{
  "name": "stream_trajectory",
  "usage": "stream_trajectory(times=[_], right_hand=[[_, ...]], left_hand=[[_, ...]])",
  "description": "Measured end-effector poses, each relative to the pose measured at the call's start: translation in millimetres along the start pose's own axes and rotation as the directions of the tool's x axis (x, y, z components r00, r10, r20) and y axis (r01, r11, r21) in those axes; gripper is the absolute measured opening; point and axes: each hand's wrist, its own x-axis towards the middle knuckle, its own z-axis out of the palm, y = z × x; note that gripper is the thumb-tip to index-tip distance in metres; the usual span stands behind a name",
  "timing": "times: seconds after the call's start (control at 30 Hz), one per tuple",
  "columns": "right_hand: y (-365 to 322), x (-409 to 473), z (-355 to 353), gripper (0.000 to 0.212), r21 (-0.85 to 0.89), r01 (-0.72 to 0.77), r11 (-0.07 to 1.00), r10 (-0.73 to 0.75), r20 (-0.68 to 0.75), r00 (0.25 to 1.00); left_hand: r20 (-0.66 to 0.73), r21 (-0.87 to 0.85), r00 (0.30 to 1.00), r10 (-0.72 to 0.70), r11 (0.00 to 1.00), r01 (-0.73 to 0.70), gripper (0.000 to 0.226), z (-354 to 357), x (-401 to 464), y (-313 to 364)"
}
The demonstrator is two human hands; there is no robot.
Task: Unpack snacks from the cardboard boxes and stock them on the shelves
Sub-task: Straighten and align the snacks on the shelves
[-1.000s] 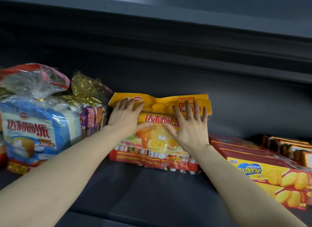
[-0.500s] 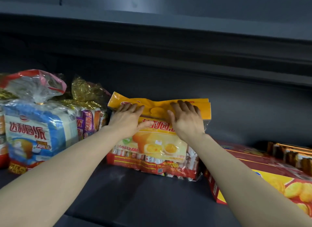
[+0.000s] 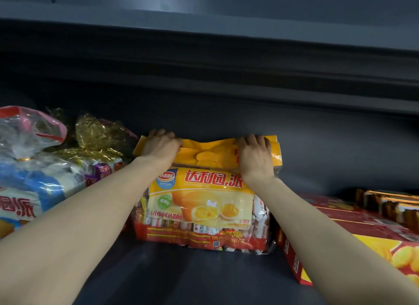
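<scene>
Two hands, left hand (image 3: 162,145) and right hand (image 3: 255,156), apart, grip opposite ends of the upright yellow plastic snack bag's (image 3: 204,200) header, its long axis running along the dark shelf's (image 3: 181,277) back edge.

Shop; dark shelf (image 3: 181,275) stocked with packaged snacks (image 3: 201,204); biscuit boxes (image 3: 353,232)

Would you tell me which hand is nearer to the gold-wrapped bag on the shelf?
Left. The left hand grips the yellow bag's top corner right beside the gold-wrapped bag; the right hand grips the far corner, on the side of the red boxes.
</scene>
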Motion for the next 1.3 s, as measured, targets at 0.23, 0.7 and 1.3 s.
stream_trajectory(times=[0.23,0.7,1.3], right_hand=[[2,3,-5,0.042,0.014,-0.041,0.999,0.042,-0.057,0.997],[-40,-67,-19,0.053,0.105,0.29,0.951,-0.257,-0.25,0.934],[-191,-150,-96,0.052,0.11,0.301,0.947,-0.247,-0.349,0.904]], left_hand=[[-0.13,-0.178,0.983,-0.127,0.979,0.103,0.031,-3,1,-6],[-0.341,-0.17,0.939,0.042,0.98,-0.105,0.068,-27,-107,7],[-0.497,-0.024,0.821,0.281,0.941,-0.336,0.071,-59,-238,-117]])
